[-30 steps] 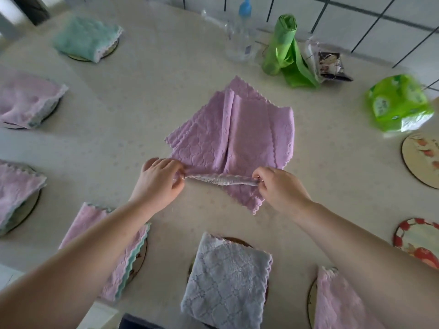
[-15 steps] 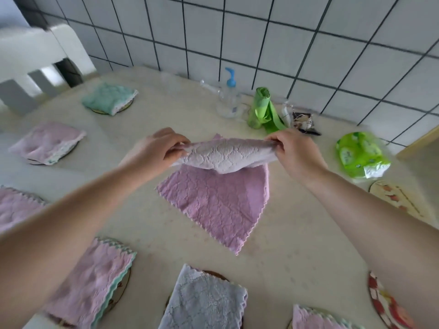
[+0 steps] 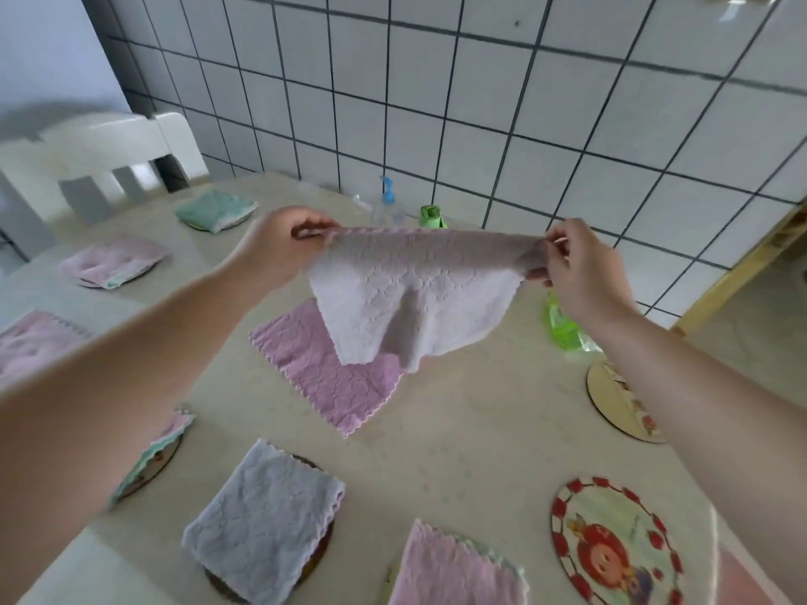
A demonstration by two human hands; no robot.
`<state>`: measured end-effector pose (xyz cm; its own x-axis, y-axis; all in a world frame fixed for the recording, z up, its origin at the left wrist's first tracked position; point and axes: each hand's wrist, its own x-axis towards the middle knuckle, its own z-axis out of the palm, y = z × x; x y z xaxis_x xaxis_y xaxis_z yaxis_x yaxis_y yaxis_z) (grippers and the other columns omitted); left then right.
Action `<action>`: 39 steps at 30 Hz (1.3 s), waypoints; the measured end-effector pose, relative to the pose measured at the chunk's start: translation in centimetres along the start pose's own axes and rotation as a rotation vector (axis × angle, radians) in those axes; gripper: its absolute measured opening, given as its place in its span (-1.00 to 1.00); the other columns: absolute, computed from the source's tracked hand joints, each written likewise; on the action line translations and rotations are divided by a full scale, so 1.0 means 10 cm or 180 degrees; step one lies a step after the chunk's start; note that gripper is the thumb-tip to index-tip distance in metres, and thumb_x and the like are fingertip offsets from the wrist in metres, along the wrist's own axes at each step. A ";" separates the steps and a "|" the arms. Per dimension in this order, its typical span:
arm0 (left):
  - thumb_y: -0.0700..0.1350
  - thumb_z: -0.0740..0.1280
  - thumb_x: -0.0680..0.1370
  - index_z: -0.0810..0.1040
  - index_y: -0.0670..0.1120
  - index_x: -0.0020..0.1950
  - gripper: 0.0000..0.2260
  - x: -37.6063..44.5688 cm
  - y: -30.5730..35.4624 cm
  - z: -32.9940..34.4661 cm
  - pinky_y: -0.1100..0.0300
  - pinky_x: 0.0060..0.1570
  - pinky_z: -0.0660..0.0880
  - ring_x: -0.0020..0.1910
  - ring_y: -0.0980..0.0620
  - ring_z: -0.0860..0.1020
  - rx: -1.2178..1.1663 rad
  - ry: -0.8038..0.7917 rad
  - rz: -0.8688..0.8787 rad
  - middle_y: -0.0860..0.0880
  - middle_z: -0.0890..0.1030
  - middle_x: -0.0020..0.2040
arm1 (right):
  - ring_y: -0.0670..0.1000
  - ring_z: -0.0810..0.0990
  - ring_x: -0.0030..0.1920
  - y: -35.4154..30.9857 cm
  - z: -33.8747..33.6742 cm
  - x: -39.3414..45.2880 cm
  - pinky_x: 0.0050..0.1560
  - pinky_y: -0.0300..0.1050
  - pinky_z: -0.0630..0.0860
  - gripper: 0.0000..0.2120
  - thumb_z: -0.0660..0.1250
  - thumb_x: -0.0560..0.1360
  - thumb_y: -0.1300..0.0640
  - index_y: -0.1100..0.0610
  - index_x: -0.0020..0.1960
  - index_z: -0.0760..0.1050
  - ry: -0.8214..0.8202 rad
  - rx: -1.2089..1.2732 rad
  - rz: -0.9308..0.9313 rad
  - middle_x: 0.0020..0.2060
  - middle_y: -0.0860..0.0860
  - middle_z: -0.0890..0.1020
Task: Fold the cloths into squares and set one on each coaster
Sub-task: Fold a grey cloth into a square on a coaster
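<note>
Both hands, left hand and right hand, pinch the pale pink textured cloth by its corners; I'd keep that top edge taut and level before folding.

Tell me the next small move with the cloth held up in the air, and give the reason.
Probably lower the pale cloth flat onto bare table for folding. The left hand and right hand pinch its top corners, and it hangs unfolded above the pink cloth. The illustrated coaster at near right lies uncovered.
</note>
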<state>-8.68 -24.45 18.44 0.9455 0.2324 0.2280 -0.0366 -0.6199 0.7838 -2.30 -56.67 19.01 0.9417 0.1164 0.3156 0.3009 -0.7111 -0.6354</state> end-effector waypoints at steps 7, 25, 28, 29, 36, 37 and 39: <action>-0.06 0.34 0.51 0.59 -0.12 0.00 -0.84 -0.45 0.07 0.92 0.14 -0.23 0.43 -0.38 0.03 0.43 -0.0861 0.0131 -0.1180 -0.02 0.47 -0.35 | 0.09 0.55 0.07 0.58 -0.47 -0.34 0.04 -0.14 0.43 -0.71 0.22 0.46 0.29 0.12 0.14 0.55 -0.0125 -0.0414 0.0333 0.07 0.06 0.60; 0.16 0.33 0.37 0.57 0.01 -0.22 -0.77 -1.25 0.07 1.54 0.04 -0.24 0.46 -0.33 0.05 0.47 -0.1029 -0.0518 -0.0791 -0.10 0.48 -0.29 | 0.03 0.49 -0.11 1.65 -0.61 -1.68 -0.20 -0.15 0.34 -0.91 0.17 0.57 0.11 -0.01 -0.03 0.44 -0.0675 0.0716 0.1230 -0.15 -0.02 0.55; 0.23 0.26 0.40 0.53 -0.13 -0.17 -0.60 -1.59 -0.25 1.73 0.12 -0.26 0.35 -0.35 0.01 0.43 -0.0575 -0.0858 -0.1029 -0.10 0.42 -0.36 | 0.12 0.51 -0.16 1.89 -0.39 -2.06 -0.14 -0.01 0.42 -0.84 0.13 0.58 0.05 0.02 -0.10 0.44 -0.1036 0.0631 0.1592 -0.20 0.11 0.55; 0.21 0.27 0.42 0.53 -0.16 -0.15 -0.58 -1.69 -0.32 1.79 0.11 -0.26 0.37 -0.33 -0.03 0.46 -0.0537 -0.0993 -0.1179 -0.12 0.45 -0.34 | 0.16 0.55 -0.12 1.95 -0.33 -2.16 -0.08 0.08 0.47 -0.84 0.13 0.58 0.04 0.04 -0.09 0.45 -0.1121 0.0614 0.1693 -0.17 0.14 0.57; 0.01 0.27 0.55 0.56 -0.16 -0.06 -0.76 -1.87 -0.62 2.03 0.09 -0.27 0.40 -0.26 -0.06 0.51 -0.0368 -0.1262 -0.1811 -0.15 0.53 -0.24 | 0.07 0.55 -0.09 2.13 -0.11 -2.24 -0.01 0.08 0.49 -0.90 0.16 0.57 0.04 -0.04 -0.09 0.43 -0.1288 0.0440 0.1800 -0.12 0.02 0.59; 0.02 0.27 0.55 0.56 -0.14 -0.09 -0.77 -1.83 -0.63 2.04 0.09 -0.26 0.40 -0.26 -0.06 0.52 -0.0403 -0.1210 -0.1837 -0.14 0.53 -0.25 | 0.10 0.57 -0.12 2.15 -0.08 -2.18 -0.09 0.07 0.51 -0.88 0.17 0.56 0.02 0.00 -0.08 0.45 -0.1268 0.0397 0.1800 -0.15 0.05 0.59; 0.02 0.28 0.54 0.56 -0.15 -0.11 -0.76 -1.70 -0.63 2.08 0.10 -0.27 0.37 -0.29 -0.04 0.49 -0.0392 -0.1096 -0.1866 -0.13 0.52 -0.28 | 0.14 0.58 -0.20 2.19 -0.03 -2.03 -0.26 0.04 0.49 -0.84 0.17 0.56 0.00 0.05 -0.05 0.47 -0.1209 0.0288 0.1795 -0.21 0.11 0.59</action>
<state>-17.75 -40.09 -2.40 0.8686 0.2393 -0.4339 0.4947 -0.3703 0.7862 -14.82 -74.85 -1.09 0.9406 -0.0077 -0.3394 -0.2551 -0.6757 -0.6916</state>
